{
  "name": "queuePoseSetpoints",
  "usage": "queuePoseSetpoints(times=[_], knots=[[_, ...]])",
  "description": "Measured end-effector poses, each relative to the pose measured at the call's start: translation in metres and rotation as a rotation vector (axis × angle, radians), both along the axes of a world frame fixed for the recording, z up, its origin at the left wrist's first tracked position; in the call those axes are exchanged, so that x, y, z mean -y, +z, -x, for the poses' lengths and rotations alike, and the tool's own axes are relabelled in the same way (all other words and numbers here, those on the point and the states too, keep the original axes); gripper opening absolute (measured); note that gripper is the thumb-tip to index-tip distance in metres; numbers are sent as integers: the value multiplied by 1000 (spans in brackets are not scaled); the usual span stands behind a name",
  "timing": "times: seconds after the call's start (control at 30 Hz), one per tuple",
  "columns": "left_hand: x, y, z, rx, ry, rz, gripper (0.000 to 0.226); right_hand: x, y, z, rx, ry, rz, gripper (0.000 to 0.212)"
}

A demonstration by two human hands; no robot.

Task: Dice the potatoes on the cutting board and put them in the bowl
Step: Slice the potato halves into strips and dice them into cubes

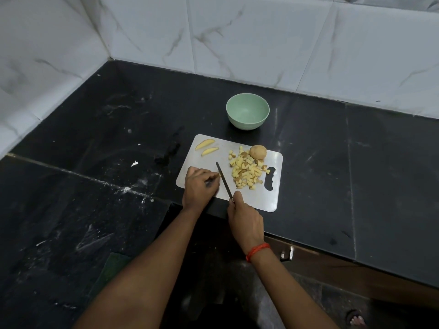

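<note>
A white cutting board (209, 153) lies on the black counter. On its right side is a pile of diced potato (247, 170), with a whole unpeeled potato (257, 152) just behind it. Two potato wedges (206, 147) lie at the board's far left corner. My right hand (245, 222) grips the handle of a knife (223, 180), whose blade points away across the board. My left hand (198, 187) rests curled on the board just left of the blade; what it covers is hidden. A green bowl (247, 111) stands empty behind the board.
The black stone counter (95, 138) runs into a corner of white marble-tiled walls (237, 39). Its front edge has a step just below the board. A cabinet handle (287, 252) shows under the counter. A foot (356, 319) is at the lower right.
</note>
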State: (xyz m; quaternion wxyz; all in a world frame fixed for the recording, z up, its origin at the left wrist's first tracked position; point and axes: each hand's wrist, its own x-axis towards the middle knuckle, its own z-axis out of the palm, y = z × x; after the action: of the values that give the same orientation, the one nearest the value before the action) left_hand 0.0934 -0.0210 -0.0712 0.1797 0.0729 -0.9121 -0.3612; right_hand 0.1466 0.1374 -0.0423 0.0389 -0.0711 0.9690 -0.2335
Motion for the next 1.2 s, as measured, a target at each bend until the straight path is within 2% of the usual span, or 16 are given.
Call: queuePoseSetpoints(times=[0.2, 0.33, 0.4, 0.5, 0.57, 0.87, 1.2], knots=[[0, -1, 1, 0, 6, 3, 16, -8, 6, -2, 58, 25, 18, 12], [0, -1, 2, 18, 10, -19, 16, -12, 7, -16, -12, 44, -155, 12], [1, -2, 2, 28, 13, -26, 17, -7, 4, -22, -22, 19, -197, 20], [1, -3, 2, 23, 17, -27, 16, -2, 3, -19, -35, -133, -105, 13], [1, -3, 1, 14, 17, -35, 16, -5, 1, -10, -30, -169, -38, 17], [2, -1, 0, 11, 2, -43, 16, -13, -3, -4, -69, -8, -24, 17], [1, 6, -1, 21, -17, -34, 12, -20, 2, 6, 2, 84, 2, 16]])
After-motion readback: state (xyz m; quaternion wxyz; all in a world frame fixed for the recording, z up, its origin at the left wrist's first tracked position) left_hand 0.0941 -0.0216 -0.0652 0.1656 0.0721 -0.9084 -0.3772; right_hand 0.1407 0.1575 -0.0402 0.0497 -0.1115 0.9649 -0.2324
